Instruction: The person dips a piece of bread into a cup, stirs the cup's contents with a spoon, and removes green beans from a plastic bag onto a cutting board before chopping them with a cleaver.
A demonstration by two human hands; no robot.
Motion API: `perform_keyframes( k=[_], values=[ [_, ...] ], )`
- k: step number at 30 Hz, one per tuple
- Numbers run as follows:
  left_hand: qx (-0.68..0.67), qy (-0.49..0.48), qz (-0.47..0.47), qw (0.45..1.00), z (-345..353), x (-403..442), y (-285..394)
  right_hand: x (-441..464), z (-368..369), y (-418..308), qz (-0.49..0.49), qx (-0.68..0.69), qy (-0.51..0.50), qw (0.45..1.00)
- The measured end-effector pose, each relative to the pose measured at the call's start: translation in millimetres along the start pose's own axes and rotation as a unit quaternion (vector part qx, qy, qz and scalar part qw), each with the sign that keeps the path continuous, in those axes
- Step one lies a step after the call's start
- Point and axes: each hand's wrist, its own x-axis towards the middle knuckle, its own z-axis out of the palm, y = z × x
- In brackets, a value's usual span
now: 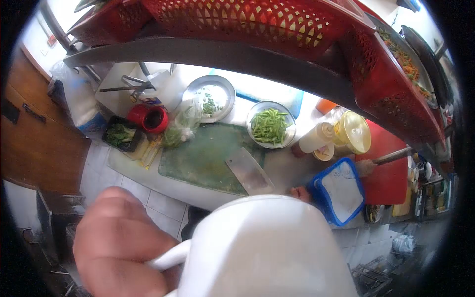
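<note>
My left hand (118, 242) is large and close at the lower left, fingers closed round the handle of a white mug (262, 247). The mug is near the camera and fills the bottom centre. My right hand cannot be made out. Beyond the mug, a cleaver (247, 171) lies on a green cutting board (198, 156). Behind the board are a bowl of cut green vegetables (270, 126) and a metal plate (210, 99) with some green pieces. A plastic bag of greens (183, 123) rests at the board's left.
Red baskets (247, 20) stand on a shelf across the top. Right of the board are a blue-rimmed container (339, 190), a squeeze bottle (316, 138), a yellow tub (354, 132) and a red board (388, 183). Red containers (153, 119) and a black tray (120, 134) sit left.
</note>
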Motion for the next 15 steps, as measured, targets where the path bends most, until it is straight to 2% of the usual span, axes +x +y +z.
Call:
perform_keyframes(
  k=[2, 5, 9, 14, 15],
  values=[
    [0.02, 0.001, -0.014, 1.0, -0.5, 0.4, 1.6, 1.7, 2.2, 2.9, -0.014, -0.004, -0.002, 1.0],
    [0.052, -0.024, 0.024, 0.998, -4.5, 1.4, -0.6, 6.5, 18.7, 34.0, -0.008, 0.019, 0.037, 0.999],
    [0.004, -0.053, 0.045, 0.998, -3.4, 3.0, -1.4, 7.8, 15.6, 32.0, -0.023, 0.02, 0.017, 0.999],
    [-0.107, -0.108, 0.004, 0.988, 1.7, -2.1, 0.1, 5.4, 12.9, 20.1, -0.036, 0.014, 0.036, 0.999],
    [-0.051, -0.065, 0.085, 0.993, 1.1, 1.0, -8.4, 5.5, 15.1, 20.8, -0.027, 0.019, 0.039, 0.999]
  ],
)
